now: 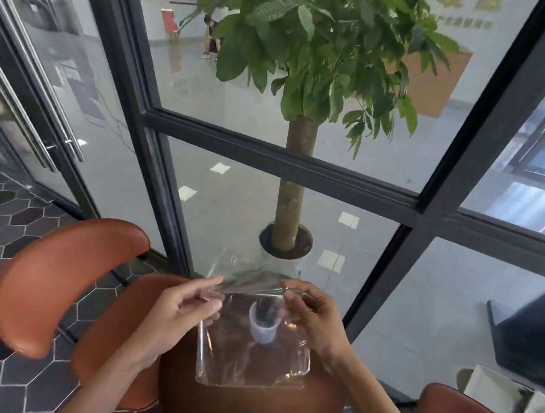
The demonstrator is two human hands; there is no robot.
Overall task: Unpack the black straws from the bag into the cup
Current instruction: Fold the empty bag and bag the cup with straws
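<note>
The bag (252, 361) is clear, and the cup (263, 328) seen through it looks pale lilac-white with something dark inside, perhaps the black straws. The chair (56, 276) is rust-brown; the floor tiles (5, 218) are dark grey hexagons with pale seams.

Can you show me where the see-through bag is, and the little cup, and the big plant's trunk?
clear plastic bag (251, 369): head view, lower flat part.
small translucent plastic cup (263, 332): head view, side wall, seen through the bag.
brown tree trunk (293, 182): head view, middle.

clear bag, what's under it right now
Seen through the clear bag, a small cup stands on the round brown table, dark inside; whether those are straws is too blurred to tell.
</note>
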